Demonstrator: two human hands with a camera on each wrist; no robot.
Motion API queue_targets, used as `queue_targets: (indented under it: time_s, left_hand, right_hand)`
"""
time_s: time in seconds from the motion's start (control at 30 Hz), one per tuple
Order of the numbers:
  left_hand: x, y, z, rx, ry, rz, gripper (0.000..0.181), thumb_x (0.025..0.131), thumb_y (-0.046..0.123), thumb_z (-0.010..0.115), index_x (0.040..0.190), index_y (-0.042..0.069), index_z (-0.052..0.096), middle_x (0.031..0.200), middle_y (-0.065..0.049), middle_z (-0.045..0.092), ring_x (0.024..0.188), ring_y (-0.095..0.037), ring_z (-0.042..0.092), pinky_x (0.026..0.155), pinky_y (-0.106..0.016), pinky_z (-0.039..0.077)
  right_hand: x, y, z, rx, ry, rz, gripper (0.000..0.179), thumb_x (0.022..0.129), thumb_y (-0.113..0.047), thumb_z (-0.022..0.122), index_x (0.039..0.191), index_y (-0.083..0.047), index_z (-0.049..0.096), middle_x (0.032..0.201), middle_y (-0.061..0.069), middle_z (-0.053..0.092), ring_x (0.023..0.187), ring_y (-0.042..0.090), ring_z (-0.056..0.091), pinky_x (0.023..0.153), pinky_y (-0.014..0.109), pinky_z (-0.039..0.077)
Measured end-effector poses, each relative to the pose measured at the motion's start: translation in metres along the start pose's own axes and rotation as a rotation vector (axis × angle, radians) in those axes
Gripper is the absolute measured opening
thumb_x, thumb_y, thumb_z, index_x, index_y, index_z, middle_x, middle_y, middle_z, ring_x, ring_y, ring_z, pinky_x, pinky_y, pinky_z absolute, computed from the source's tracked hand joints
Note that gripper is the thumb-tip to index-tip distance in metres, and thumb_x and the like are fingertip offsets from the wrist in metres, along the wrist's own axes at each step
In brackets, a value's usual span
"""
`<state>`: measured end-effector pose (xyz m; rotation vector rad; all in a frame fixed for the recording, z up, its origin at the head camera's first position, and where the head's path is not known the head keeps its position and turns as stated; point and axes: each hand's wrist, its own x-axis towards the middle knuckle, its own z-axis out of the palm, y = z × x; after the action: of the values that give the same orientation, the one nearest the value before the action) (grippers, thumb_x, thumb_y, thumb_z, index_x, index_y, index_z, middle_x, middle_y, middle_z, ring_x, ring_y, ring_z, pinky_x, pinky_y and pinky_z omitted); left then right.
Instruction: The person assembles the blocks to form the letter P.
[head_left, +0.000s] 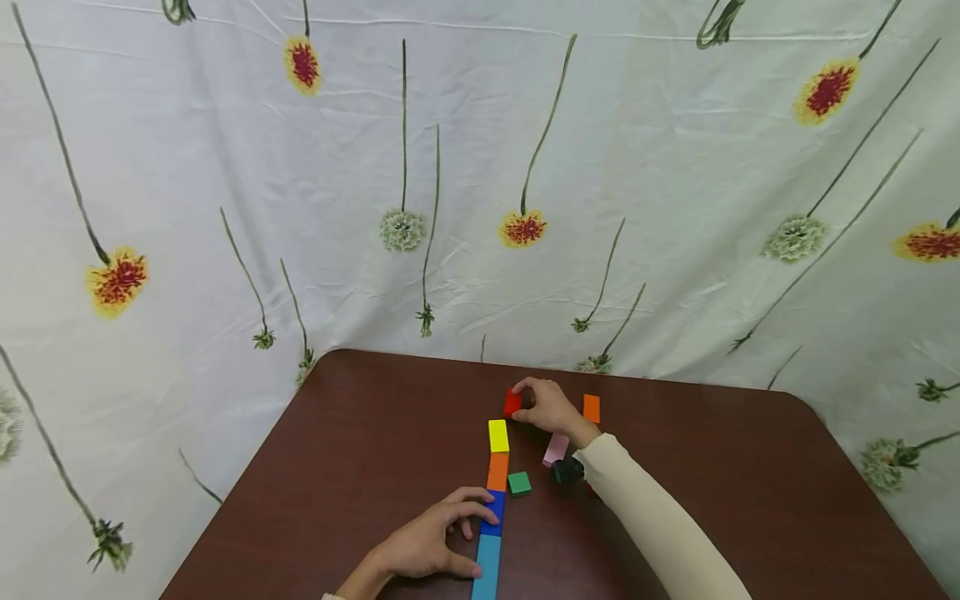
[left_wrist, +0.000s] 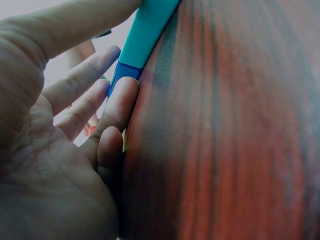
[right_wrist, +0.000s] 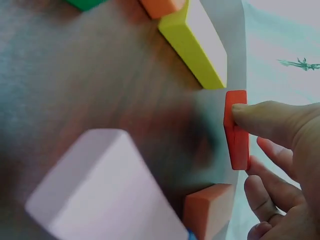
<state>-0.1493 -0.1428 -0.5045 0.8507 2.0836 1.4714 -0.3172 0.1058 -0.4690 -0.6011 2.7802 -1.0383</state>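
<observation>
A row of blocks runs away from the near side of the table: a light blue block, a dark blue block, an orange block and a yellow block. My left hand lies along the left side of this row, fingertips on the dark blue block and thumb at the light blue one, its fingers loosely bent. Between thumb and fingers, my right hand pinches a red block. That block is just beyond the yellow end of the row, apart from it in the right wrist view.
A green block sits right of the row. Near my right forearm are a pink block and a second orange block. The dark wooden table ends at a flower-patterned white cloth hanging behind it.
</observation>
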Motion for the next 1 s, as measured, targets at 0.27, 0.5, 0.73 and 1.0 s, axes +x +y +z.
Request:
queue_targets:
  time_s: [0.27, 0.5, 0.73, 1.0]
  left_hand:
    - [0.002, 0.000, -0.002, 0.014, 0.005, -0.018, 0.041, 0.086, 0.021, 0.079, 0.125, 0.018, 0.066, 0.153, -0.009, 0.037, 0.095, -0.011, 0.052, 0.079, -0.023, 0.043]
    - [0.004, 0.000, -0.004, 0.012, 0.001, -0.027, 0.041, 0.086, 0.021, 0.080, 0.125, 0.019, 0.066, 0.153, -0.009, 0.038, 0.094, -0.010, 0.052, 0.079, -0.022, 0.042]
    - [0.005, 0.000, -0.006, 0.004, 0.002, -0.026, 0.041, 0.085, 0.020, 0.080, 0.124, 0.019, 0.067, 0.153, -0.008, 0.038, 0.094, -0.010, 0.052, 0.079, -0.022, 0.043]
    - [0.006, 0.001, -0.008, -0.007, -0.002, -0.040, 0.041, 0.085, 0.019, 0.081, 0.124, 0.020, 0.067, 0.153, -0.007, 0.038, 0.095, -0.012, 0.053, 0.079, -0.023, 0.043]
  right_hand:
    - [0.008, -0.007, 0.003, 0.009, 0.013, -0.027, 0.035, 0.088, -0.011, 0.077, 0.119, -0.003, 0.065, 0.101, 0.011, 0.065, 0.077, 0.020, 0.049, 0.067, 0.031, 0.044]
    - [0.011, -0.012, 0.012, 0.013, -0.004, -0.061, 0.031, 0.090, -0.009, 0.074, 0.119, -0.002, 0.064, 0.118, 0.015, 0.065, 0.078, 0.019, 0.049, 0.069, 0.030, 0.046]
    - [0.017, -0.012, 0.017, 0.014, -0.029, -0.013, 0.030, 0.089, -0.007, 0.075, 0.118, -0.005, 0.066, 0.136, 0.013, 0.061, 0.081, 0.020, 0.049, 0.074, 0.033, 0.047]
    - [0.018, -0.013, 0.016, 0.021, -0.047, 0.005, 0.028, 0.090, -0.010, 0.075, 0.117, -0.008, 0.067, 0.142, 0.010, 0.058, 0.093, 0.022, 0.051, 0.089, 0.043, 0.047]
